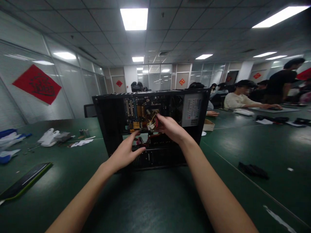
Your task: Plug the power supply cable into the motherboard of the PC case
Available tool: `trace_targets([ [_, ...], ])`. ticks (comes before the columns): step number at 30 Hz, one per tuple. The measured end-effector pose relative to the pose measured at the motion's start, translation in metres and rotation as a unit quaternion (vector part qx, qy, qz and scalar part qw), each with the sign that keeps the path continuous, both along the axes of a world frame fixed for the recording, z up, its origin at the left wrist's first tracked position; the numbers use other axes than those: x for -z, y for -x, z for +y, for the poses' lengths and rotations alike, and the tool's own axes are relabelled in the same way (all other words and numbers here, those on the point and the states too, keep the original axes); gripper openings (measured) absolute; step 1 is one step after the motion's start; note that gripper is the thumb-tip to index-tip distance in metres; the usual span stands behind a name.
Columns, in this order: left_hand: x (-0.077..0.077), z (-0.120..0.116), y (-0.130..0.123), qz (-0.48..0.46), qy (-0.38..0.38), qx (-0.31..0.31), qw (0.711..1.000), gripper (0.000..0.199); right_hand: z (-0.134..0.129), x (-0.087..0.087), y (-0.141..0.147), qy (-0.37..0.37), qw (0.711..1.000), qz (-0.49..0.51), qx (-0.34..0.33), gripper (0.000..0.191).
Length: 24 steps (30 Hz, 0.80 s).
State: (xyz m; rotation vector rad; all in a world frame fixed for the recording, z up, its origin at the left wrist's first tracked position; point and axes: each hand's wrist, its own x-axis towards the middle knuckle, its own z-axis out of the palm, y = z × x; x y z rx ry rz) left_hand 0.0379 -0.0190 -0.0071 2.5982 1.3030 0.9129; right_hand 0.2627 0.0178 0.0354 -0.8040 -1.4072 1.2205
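Observation:
An opened black computer case (109, 129) stands on the green table in front of me. Inside it I see the motherboard (143, 105) and, at the upper right, a power supply (193, 110) with a label. My right hand (167, 126) is closed on a bundle of power cables (153, 123) with white connectors, in front of the motherboard. Lower left of it, my left hand (126, 149) reaches into the case, thumb and fingers apart, with nothing in its grip. Near its fingertips hang more dark and red cables (141, 141). The right fingertips are partly hidden.
A keyboard (25, 181) lies at the left, with white plastic bags (50, 137) and a grey box (62, 137) beyond. A black cloth-like item (253, 170) lies on the right. A small open box (208, 125) is behind the case. Other people sit and stand at the far right.

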Motion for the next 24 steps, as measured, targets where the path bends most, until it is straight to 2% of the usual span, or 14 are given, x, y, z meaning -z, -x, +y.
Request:
trace_targets([
  [2, -0.019, -0.004, -0.010, -0.061, 0.005, 0.026, 0.998, 0.078, -0.011, -0.011, 0.000, 0.003, 1.000, 0.026, -0.017, 0.043],
  [5, -0.048, -0.010, -0.030, -0.121, 0.024, 0.085, 0.989, 0.084, -0.020, -0.017, -0.002, 0.016, 0.999, 0.017, -0.023, 0.048],
  [8, -0.063, -0.009, -0.047, -0.150, 0.037, 0.107, 0.982, 0.085, -0.025, -0.017, -0.009, 0.006, 0.998, -0.043, -0.036, 0.054],
  [12, -0.059, -0.005, -0.058, -0.159, 0.014, 0.056, 0.986, 0.073, -0.032, -0.018, -0.029, -0.023, 0.983, -0.168, -0.066, 0.060],
  [16, -0.051, -0.009, -0.055, -0.147, 0.012, 0.084, 0.985, 0.058, -0.039, -0.022, -0.048, -0.049, 0.946, -0.307, -0.094, 0.065],
  [18, -0.051, -0.011, -0.051, -0.149, 0.023, 0.091, 0.984, 0.051, -0.040, -0.024, -0.053, -0.072, 0.927, -0.363, -0.054, 0.064],
  [21, -0.055, -0.013, -0.046, -0.167, 0.037, 0.097, 0.981, 0.042, -0.041, -0.026, -0.053, -0.138, 0.908, -0.390, 0.063, 0.047],
  [22, -0.056, -0.013, -0.044, -0.172, 0.043, 0.103, 0.979, 0.040, -0.041, -0.026, -0.052, -0.161, 0.905, -0.384, 0.083, 0.040],
  [24, -0.058, -0.012, -0.043, -0.182, 0.050, 0.117, 0.975, 0.037, -0.042, -0.026, -0.051, -0.192, 0.908, -0.366, 0.063, 0.038],
])
